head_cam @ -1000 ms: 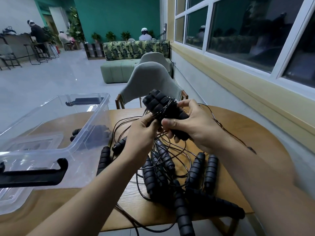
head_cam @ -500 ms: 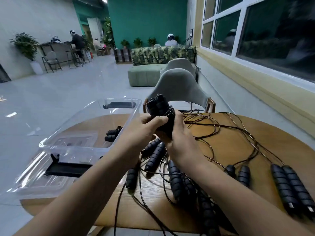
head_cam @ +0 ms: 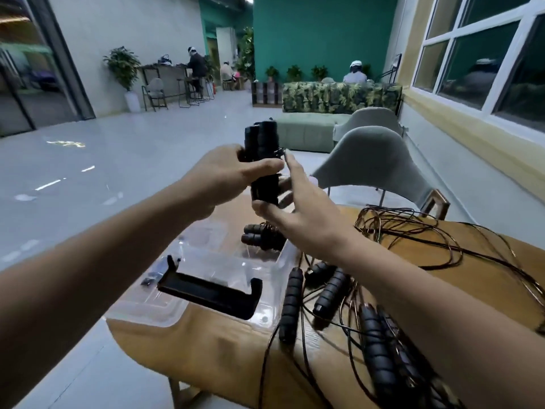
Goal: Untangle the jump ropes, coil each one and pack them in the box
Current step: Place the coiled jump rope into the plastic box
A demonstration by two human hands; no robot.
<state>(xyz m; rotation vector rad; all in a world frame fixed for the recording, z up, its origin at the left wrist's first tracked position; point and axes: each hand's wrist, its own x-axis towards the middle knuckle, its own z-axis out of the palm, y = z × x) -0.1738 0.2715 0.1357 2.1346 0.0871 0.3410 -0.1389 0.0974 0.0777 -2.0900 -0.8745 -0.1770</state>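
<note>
Head view: left grip (head_cam: 233, 175) is wrapped round a coiled jump rope (head_cam: 262, 160), its two black handles side by side with the long axis upright, held in the air above the far end of the clear box (head_cam: 206, 256). Right grip (head_cam: 298, 215) is spread, fingers straight; its thumb touches the bundle's lower end and the fingers lie behind it, not clamping. One coiled bundle (head_cam: 261, 237) already lies on its side in the box, directly below the held one. The box sits at the counter (head_cam: 221, 349) edge, with a black latch (head_cam: 211, 295) on its near end. More loose handles (head_cam: 290, 302) and tangled cords (head_cam: 442, 240) are spread across the counter to the right. Probably the drop-in step: the box is straight down from the left grip, so the bundle needs tipping flat beside the packed one.
</note>
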